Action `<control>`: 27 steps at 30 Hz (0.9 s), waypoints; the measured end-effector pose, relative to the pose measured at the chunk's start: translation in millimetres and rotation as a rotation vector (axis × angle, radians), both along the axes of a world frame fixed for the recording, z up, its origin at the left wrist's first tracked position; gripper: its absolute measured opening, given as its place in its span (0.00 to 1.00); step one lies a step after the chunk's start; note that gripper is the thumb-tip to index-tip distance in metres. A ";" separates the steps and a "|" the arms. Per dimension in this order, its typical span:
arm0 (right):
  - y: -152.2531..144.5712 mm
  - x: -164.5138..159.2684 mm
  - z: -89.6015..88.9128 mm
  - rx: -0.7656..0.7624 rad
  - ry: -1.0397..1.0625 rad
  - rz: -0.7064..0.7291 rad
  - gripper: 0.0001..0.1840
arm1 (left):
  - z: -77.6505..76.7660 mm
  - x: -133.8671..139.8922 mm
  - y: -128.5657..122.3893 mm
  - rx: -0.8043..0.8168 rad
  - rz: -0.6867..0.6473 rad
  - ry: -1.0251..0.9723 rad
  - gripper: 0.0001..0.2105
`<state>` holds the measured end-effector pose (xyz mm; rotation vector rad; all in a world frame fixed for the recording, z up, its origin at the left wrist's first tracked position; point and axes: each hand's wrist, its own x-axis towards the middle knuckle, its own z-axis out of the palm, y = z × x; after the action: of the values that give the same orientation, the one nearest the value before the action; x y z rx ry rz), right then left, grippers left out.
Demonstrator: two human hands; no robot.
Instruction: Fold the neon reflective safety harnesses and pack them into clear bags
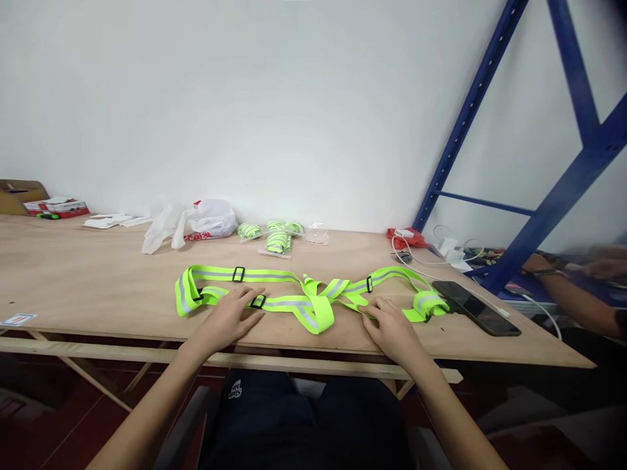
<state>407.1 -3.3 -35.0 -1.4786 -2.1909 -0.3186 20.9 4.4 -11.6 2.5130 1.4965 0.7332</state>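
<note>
Head view: a yellow-green reflective strap harness (313, 316) lies on the wooden table (108, 281), near its front edge, its long axis running from 9 to 3 o'clock. Taking its middle as the dial's centre, looped ends point to 9 and 3, a rounded loop bulges toward 6, and a short tip points toward 12. The left hand (236, 316) is loosely spread at 8 o'clock, thumb apart from fingers, resting on the lower strap beside a black buckle (258, 301). The right hand (389, 325), fingers bent, touches the strap at 4; whether it pinches it, I cannot tell. Clear packets (278, 243) at 11 hold rolled green-and-silver straps. Toward 10, a white plastic bag (215, 219) has hidden contents; farther out stands a cardboard box (19, 199), its contents unclear.
</note>
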 end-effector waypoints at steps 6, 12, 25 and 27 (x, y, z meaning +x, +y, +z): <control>-0.8 -1.4 0.7 0.056 0.106 0.076 0.13 | 8.5 -0.2 3.6 -0.067 0.052 0.067 0.19; -4.9 -2.9 7.7 0.190 0.189 0.123 0.11 | 18.6 -2.2 3.7 -0.095 0.037 0.018 0.14; -5.7 17.4 38.7 0.096 0.185 0.186 0.11 | 51.0 -9.3 -2.3 -0.052 0.067 0.023 0.20; -8.9 17.4 32.7 0.046 0.169 0.236 0.12 | 48.4 -9.5 -2.9 -0.095 0.055 0.058 0.20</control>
<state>424.5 -12.2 -2.3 -1.1622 -2.1777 -0.1570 11.4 1.5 36.8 2.4524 1.5851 0.5869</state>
